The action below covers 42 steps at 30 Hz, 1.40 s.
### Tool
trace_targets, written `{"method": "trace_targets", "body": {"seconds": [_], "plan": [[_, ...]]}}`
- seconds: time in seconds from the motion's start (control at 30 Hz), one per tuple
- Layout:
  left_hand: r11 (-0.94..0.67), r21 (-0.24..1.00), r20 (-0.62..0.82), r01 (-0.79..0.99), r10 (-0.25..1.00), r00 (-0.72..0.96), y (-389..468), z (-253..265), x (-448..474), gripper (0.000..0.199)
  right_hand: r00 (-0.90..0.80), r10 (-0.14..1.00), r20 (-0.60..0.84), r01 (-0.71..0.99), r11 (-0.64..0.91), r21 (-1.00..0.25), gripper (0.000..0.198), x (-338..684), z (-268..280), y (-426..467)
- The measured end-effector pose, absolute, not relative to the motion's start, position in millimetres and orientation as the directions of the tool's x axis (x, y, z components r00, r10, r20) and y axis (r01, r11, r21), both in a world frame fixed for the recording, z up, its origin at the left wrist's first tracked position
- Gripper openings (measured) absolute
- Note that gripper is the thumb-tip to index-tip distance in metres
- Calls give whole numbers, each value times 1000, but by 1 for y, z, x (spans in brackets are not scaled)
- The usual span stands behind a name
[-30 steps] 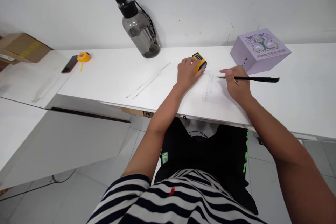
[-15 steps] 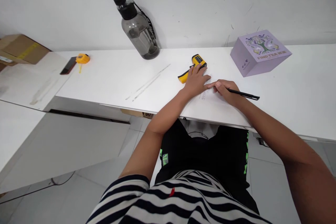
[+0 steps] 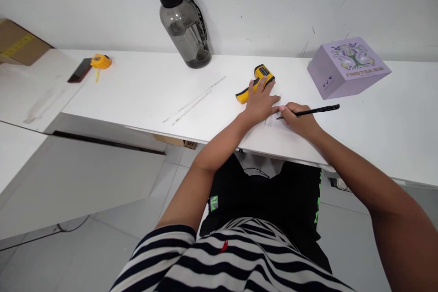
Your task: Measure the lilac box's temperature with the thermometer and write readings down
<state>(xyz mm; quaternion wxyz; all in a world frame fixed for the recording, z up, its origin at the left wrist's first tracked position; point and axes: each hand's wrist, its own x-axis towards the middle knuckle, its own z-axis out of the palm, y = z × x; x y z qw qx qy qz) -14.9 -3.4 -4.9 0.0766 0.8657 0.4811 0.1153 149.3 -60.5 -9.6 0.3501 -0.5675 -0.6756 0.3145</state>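
Observation:
My right hand point(image 3: 300, 118) is closed around a black pen point(image 3: 320, 110), whose tip touches a sheet with handwritten lines point(image 3: 272, 122); the sheet's edges are hard to make out against the white table. My left hand point(image 3: 260, 105) lies flat with its fingers spread, next to the writing. Its fingertips rest over the lower side of a yellow and black gun-shaped infrared thermometer point(image 3: 263, 72), partly covering it. The left thumb points toward the right fingertips, close to them.
Behind stands a grey water bottle point(image 3: 185, 32) with a black cap, near the wall. A purple tea box point(image 3: 337, 73) is at right. Far left are a yellow tape measure point(image 3: 101, 61), a dark flat object point(image 3: 80, 71) and a cardboard box point(image 3: 23, 43). The white table's point(image 3: 137, 96) front edge runs before me.
The pen's rear end has swung up and away from me, and its tip now shows on the writing. My left hand stays spread in place. The view has shifted slightly.

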Motion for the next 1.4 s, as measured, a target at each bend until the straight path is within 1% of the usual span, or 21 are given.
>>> {"method": "trace_targets", "body": {"seconds": [0.1, 0.17, 0.3, 0.4, 0.5, 0.57, 0.7, 0.83, 1.0, 1.2, 1.4], "plan": [[-566, 248, 181, 786, 824, 537, 1, -8, -18, 27, -132, 983, 125, 588, 180, -789, 45, 149, -8, -60], [-566, 262, 220, 781, 823, 523, 5, -9, -19, 31, -143, 982, 123, 592, 184, -785, 44, 149, -8, -60], [-516, 291, 282, 806, 851, 443, 10, -14, -21, 53, -153, 981, 122, 590, 189, -785, 43, 149, -8, -61], [-456, 308, 271, 835, 884, 382, 12, -18, -22, 66, -160, 978, 131, 595, 202, -778, 43, 149, -9, -61], [-424, 320, 246, 847, 901, 358, 14, -21, -23, 73, -166, 979, 121, 597, 197, -778, 41, 149, -10, -62], [-425, 317, 245, 848, 900, 360, 15, -22, -23, 74, -167, 979, 114, 599, 192, -777, 40, 150, -10, -62], [-431, 303, 255, 850, 896, 363, 17, -24, -23, 75, -145, 978, 150, 615, 208, -761, 41, 151, -10, -63], [-433, 320, 251, 842, 896, 365, 18, -25, -23, 75, -158, 977, 145, 628, 212, -749, 41, 150, -8, -63], [-429, 341, 220, 836, 901, 373, 18, -24, -24, 77, -141, 977, 158, 607, 212, -766, 43, 149, -7, -63], [-449, 371, 257, 813, 891, 374, 22, -30, -24, 79, -157, 975, 159, 590, 222, -776, 49, 150, -8, -64], [-445, 348, 245, 825, 893, 378, 22, -31, -24, 76, -170, 977, 128, 590, 205, -781, 45, 151, -8, -63]]}}
